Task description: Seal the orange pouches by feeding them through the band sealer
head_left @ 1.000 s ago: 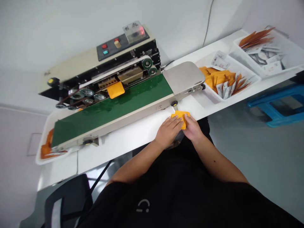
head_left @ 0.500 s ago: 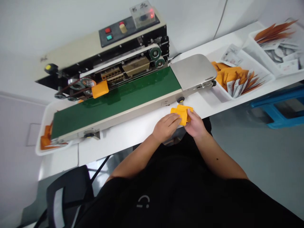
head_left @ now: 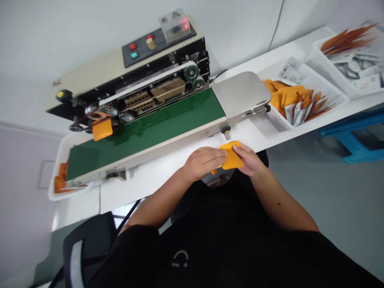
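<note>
Pouch in hand: the orange pouch (head_left: 232,158) sits between your two hands, just over the near edge of the white table (head_left: 168,170), in front of the black knob (head_left: 225,129) on the sealing machine (head_left: 120,76).
Left hand: your left hand (head_left: 201,162) curls over the pouch's left edge, fingers pressed together on it. A small orange corner (head_left: 213,172) peeks out under the fingertips; you cannot tell from here whether it is a second pouch.
Right hand: your right hand (head_left: 250,162) pinches the right edge between thumb and fingers.
Doing it well: as I judge it, keep the pinch at the edges so the face stays flat. Square the pouch's edge before you loosen either hand. If that corner is a second pouch, peel it apart first.
Belt: another pouch (head_left: 102,129) rides the green belt (head_left: 150,130) at the rollers, near the left end.
Around you: the metal plate (head_left: 240,93) at the belt's right end is bare. The bin (head_left: 277,122) beside it holds orange and white pouches. A tray (head_left: 61,154) under the belt's left end holds a few orange ones.
Changed in the last second: the pouch on the belt has travelled left, from under the sealing head to the rollers. Your pouch has come back from the table top toward your body and now tilts. Half a second ago two orange pieces showed fanned apart; now only the top one and that corner show.
</note>
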A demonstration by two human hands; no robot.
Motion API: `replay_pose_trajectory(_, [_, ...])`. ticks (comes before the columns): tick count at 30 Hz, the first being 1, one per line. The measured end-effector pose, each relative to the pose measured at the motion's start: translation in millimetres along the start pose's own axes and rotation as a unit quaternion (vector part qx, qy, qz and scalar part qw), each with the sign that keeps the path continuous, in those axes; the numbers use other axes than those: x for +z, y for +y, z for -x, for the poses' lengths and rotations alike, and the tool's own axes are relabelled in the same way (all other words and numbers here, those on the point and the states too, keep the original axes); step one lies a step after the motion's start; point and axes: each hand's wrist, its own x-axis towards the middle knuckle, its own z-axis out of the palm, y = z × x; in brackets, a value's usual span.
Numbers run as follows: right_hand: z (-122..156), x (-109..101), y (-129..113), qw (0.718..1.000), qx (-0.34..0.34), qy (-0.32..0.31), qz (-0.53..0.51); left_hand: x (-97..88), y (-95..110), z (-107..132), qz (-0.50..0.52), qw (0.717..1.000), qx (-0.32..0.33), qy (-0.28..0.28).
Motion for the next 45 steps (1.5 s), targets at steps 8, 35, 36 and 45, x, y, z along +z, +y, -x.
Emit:
replay_pose_trajectory(8, [-29.7, -34.7, -19.2, 0.998, -0.049, 0.045, 0.017, -48.8, -72.2, -56.6, -0.181, 0.982, -0.055, 0.028])
replay_pose_trajectory(35, [-33.2, -52.9, -26.5, 0.997, -0.051, 0.060, -0.024, -94.2, -109.9, -86.7, -0.421, 0.850, -0.284, -0.141])
replay_pose_trajectory(36, [-31.1, -50.7, -26.7, 0.997, -0.046, 0.066, -0.018, -95.5, -101.0, -83.3, -0.420, 0.849, -0.290, -0.140])
replay_pose_trajectory(45, [-9.0, -19.4, -15.3, 0.996, -0.018, 0.089, 0.016, -38.1, 5.2, -26.6, -0.256, 0.944, -0.096, -0.182])
